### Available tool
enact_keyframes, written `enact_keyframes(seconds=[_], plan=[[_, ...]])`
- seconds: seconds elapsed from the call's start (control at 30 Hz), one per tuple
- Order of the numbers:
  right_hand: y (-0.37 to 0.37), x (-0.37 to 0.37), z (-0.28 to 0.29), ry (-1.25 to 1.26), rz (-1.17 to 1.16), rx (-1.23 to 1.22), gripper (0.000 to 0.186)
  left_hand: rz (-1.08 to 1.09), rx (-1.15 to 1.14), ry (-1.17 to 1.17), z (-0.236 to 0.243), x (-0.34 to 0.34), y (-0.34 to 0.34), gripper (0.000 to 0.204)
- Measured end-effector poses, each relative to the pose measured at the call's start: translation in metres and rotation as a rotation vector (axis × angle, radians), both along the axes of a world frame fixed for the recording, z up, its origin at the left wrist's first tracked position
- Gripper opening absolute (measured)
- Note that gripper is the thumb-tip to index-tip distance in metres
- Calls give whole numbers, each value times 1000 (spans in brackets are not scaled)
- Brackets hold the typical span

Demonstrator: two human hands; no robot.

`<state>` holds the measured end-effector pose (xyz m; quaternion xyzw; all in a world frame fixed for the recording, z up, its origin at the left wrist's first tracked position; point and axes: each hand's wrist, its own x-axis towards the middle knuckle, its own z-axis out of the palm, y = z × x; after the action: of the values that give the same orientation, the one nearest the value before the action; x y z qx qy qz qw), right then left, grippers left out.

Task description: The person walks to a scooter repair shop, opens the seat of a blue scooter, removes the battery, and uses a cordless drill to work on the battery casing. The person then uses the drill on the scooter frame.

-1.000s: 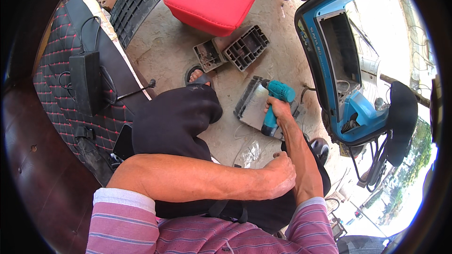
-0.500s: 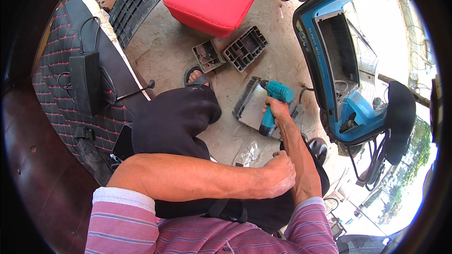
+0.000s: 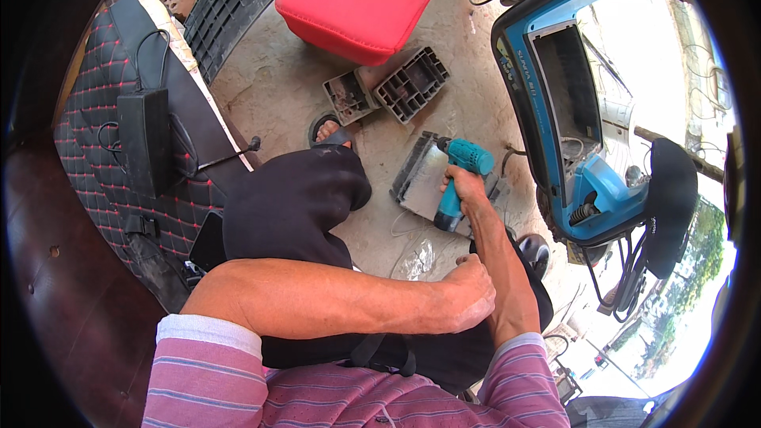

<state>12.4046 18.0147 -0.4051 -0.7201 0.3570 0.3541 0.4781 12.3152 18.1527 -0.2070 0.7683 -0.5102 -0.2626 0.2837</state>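
Note:
My right hand (image 3: 466,185) is wrapped round the grip of a teal cordless drill (image 3: 473,158). The drill's dark chuck points left, over one end of a grey box-shaped piece (image 3: 417,177) with a dusty, plastic-wrapped look. Whether the tip touches that piece, I cannot tell. My left hand (image 3: 469,295) is closed in a fist against my right forearm, and its fingers are turned away, so anything inside them is hidden. A clear crumpled plastic scrap (image 3: 421,258) lies on the floor left of the drill's base.
A red padded stool (image 3: 361,1) stands ahead, with ribbed dark plastic blocks (image 3: 412,84) before it. To the right is a blue-and-black scooter body (image 3: 542,123). On the left, a black power adapter (image 3: 145,143) with cables rests on a quilted seat (image 3: 95,95). A black grid panel (image 3: 230,12) lies beyond.
Almost nothing differs. The view has shifted very slightly; both hands and the drill keep the same pose.

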Motion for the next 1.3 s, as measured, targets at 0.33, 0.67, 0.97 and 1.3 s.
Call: enact_keyframes(seconds=[0.33, 0.67, 0.97, 1.3], plan=[[-1, 0, -1, 6, -16, -14, 10, -15, 1, 10, 1, 2, 2, 20], [0, -2, 1, 1, -2, -11, 11, 15, 6, -19, -2, 0, 1, 17], [-1, -14, -1, -56, -9, 6, 9, -6, 30, 22, -8, -5, 3, 16], [-12, -106, 28, -139, 83, 120, 11, -8, 18, -37, -18, -22, 8, 16]])
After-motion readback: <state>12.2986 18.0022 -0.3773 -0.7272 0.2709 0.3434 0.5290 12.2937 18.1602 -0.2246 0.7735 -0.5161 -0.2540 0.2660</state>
